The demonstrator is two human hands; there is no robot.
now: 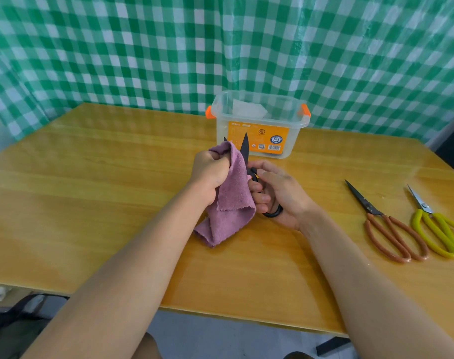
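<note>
A pair of black scissors (244,149) points its blades up and away over the middle of the wooden table (91,193). My right hand (277,193) grips the black handles, fingers curled through a loop. My left hand (210,174) grips a pink cloth (231,203) bunched against the left blade, whose tip peeks out above the cloth. The cloth's lower end hangs down and touches the table.
A clear plastic box (259,123) with orange clips and an orange label stands just behind the hands. At the right lie red-handled scissors (391,226) and yellow-handled scissors (435,226). A green checked curtain (143,47) hangs behind the table.
</note>
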